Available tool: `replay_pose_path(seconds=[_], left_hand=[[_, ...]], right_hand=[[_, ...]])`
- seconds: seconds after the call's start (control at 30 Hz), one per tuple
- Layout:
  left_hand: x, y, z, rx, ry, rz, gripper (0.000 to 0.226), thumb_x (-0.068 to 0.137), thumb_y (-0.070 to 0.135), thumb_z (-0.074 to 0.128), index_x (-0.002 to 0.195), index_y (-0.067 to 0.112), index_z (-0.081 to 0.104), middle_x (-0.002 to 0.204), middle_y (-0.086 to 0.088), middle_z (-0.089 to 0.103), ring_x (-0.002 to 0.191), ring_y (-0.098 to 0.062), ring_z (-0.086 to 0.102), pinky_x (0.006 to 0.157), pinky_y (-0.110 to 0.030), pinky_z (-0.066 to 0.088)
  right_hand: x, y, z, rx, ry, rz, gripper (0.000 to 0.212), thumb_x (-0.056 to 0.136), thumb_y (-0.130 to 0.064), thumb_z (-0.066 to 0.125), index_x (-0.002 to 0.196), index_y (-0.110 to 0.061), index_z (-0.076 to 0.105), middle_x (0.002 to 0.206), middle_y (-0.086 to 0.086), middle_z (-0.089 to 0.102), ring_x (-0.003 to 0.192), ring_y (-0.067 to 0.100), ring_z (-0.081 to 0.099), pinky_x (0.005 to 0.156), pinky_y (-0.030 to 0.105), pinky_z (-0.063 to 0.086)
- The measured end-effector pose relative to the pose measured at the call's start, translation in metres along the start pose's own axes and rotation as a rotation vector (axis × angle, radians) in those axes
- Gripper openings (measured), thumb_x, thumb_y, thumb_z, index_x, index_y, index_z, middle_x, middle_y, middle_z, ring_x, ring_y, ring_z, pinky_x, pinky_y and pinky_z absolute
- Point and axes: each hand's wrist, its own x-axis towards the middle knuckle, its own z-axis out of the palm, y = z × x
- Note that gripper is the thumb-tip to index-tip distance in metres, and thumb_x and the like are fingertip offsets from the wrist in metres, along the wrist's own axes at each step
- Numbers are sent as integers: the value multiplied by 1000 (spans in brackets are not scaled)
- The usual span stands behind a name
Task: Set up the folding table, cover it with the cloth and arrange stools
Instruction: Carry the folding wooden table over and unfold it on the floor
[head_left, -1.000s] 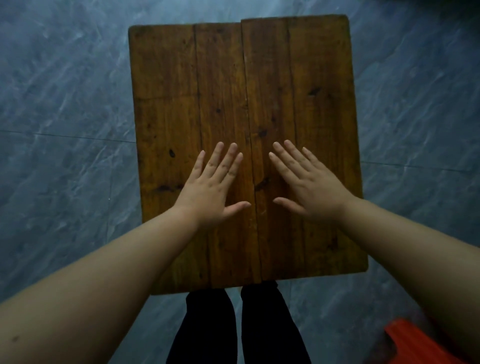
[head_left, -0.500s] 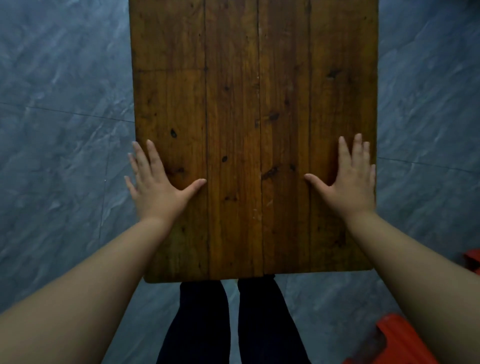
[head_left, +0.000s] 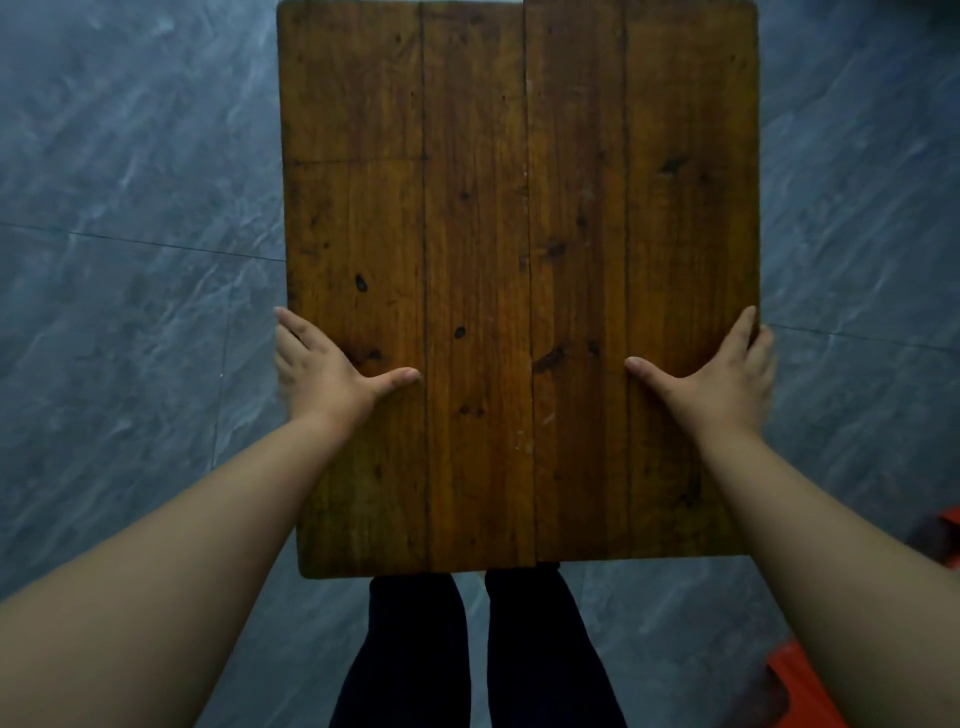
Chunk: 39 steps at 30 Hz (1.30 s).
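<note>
The wooden folding table (head_left: 519, 234) fills the middle of the view, its brown plank top seen from above. My left hand (head_left: 322, 371) grips its left edge, thumb lying on the top and fingers wrapped over the side. On the opposite edge my right hand (head_left: 727, 382) holds the same way. The table's legs are hidden beneath the top. A red plastic stool (head_left: 795, 686) shows partly at the bottom right, behind my right forearm. No cloth is in view.
Grey-blue marbled floor tiles (head_left: 130, 312) surround the table on all sides. My dark-trousered legs (head_left: 478, 654) stand just behind the table's near edge. Another bit of red (head_left: 948, 519) peeks in at the right border.
Both hands slid outward from the middle of the tabletop to its left and right edges and took hold. The tabletop now appears larger and closer in the view.
</note>
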Motion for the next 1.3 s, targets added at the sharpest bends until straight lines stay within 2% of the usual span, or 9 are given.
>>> replay_pose_path(seconds=[0.27,0.43,0.77,0.97,1.2,1.3], left_hand=[[24,-5,-25,141,29,56,144,51,65,74,143,-2,-15,152,-24,3,140,-38,9,113,-47,14],[18,-6,-27,174,46,56,140,55,66,71,143,-2,-14,150,-24,12,136,-38,18,111,-44,21],[4,6,-15,198,46,23,137,59,65,68,142,-3,-16,149,-25,13,136,-37,20,110,-41,24],[7,-1,-15,194,-4,61,139,58,64,69,141,-4,-19,152,-26,2,139,-38,11,112,-43,19],[22,-15,-26,193,-17,109,140,56,62,72,141,-2,-20,153,-25,-1,140,-39,6,113,-45,14],[19,-18,-26,216,-42,114,137,59,70,62,141,0,-22,154,-23,-10,141,-38,-1,113,-47,11]], right_hand=[[-36,-12,19,35,-20,74,129,58,-79,59,149,-18,-8,156,17,2,142,38,10,112,55,19],[-37,-11,22,39,17,14,128,58,-81,52,149,-14,-7,156,20,4,141,40,9,113,55,16],[-15,-3,14,-29,36,-44,132,51,-86,42,149,-11,-4,155,21,7,139,40,14,111,51,19],[-23,-2,11,-35,2,15,129,54,-85,46,150,-16,-7,155,21,6,140,39,12,112,51,20],[-45,-11,23,-17,-67,78,128,59,-82,51,148,-17,-15,156,19,-2,142,39,6,113,53,15],[-47,-10,25,20,-74,88,127,58,-83,46,148,-17,-14,157,18,-6,142,39,3,114,54,12]])
